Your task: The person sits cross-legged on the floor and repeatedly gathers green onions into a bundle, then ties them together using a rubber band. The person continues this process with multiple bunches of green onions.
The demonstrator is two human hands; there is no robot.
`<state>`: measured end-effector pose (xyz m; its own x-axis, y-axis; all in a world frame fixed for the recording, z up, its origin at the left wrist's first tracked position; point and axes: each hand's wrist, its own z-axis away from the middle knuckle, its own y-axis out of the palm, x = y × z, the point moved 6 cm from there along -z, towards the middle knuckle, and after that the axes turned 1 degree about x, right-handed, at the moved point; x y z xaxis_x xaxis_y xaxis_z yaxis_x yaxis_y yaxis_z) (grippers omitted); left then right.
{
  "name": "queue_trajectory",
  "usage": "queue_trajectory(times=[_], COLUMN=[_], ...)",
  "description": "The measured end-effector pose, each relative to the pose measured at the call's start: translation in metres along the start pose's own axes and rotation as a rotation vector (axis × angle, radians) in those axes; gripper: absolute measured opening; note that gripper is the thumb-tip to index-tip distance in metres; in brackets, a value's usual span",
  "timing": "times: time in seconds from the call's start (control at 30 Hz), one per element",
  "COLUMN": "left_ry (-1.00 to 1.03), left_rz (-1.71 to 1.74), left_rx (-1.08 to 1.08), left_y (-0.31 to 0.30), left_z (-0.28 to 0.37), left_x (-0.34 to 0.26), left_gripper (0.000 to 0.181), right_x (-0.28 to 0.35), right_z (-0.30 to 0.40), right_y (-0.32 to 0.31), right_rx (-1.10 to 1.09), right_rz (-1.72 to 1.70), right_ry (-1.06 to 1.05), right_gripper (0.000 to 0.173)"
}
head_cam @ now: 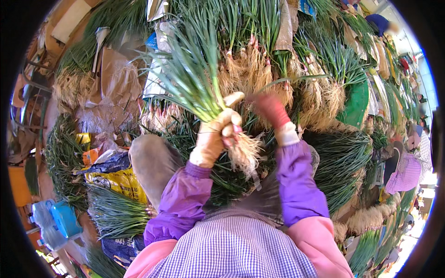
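Note:
My left hand [217,135], in a tan glove, is closed around a bunch of green onions [198,80]. Their leaves point up and to the left, and the pale, stringy roots hang below the fist. Just right of the bunch is my right hand [273,109] in a red glove, blurred; a single long green leaf [299,78] passes near its fingertips. Whether it grips that leaf is not clear. Purple sleeves cover both forearms. Beyond the hands lie many more rooted green onions [264,66].
Piled green onions [339,163] lie at my right and a tied-looking bundle [116,212] at my left. Plastic bags [121,182] lie beside my left knee [153,166]. Blue plastic containers [66,219] stand at lower left. Other people, one in a pink checked garment [403,173], are at the far right.

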<state>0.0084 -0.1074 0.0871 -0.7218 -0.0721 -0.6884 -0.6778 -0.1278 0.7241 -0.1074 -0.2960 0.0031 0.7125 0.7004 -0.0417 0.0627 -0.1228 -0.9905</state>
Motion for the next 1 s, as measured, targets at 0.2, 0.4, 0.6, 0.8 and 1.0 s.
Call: queue_trajectory(times=[0.2,0.4,0.6,0.8,1.0], left_ry=[0.018,0.083,-0.055,-0.056,-0.041], left_rz=[0.235,0.284,0.507,0.447,0.074], left_rx=[-0.062,-0.125,-0.056,0.006,-0.128], left_y=[-0.052,-0.034,-0.033,-0.013,-0.015], left_z=[-0.015,-0.019,-0.034,-0.027,-0.032], left_x=[-0.015,-0.009,0.015,0.006,0.006], left_gripper=[0.039,0.036,0.032,0.028,0.029], right_x=[0.009,-0.052,-0.046,-0.039,-0.024], right_z=[-0.016,-0.040,-0.012,-0.055,0.034], right_y=[-0.132,-0.089,-0.092,-0.091,-0.100], right_rx=[-0.217,-0.080,-0.160,-0.058,-0.161], right_rz=[-0.804,-1.553,-1.135,-0.746,-1.747], right_ry=[0.408,0.381,0.499,0.494,0.446], right_gripper=[0.034,0.025,0.031,0.030,0.031])
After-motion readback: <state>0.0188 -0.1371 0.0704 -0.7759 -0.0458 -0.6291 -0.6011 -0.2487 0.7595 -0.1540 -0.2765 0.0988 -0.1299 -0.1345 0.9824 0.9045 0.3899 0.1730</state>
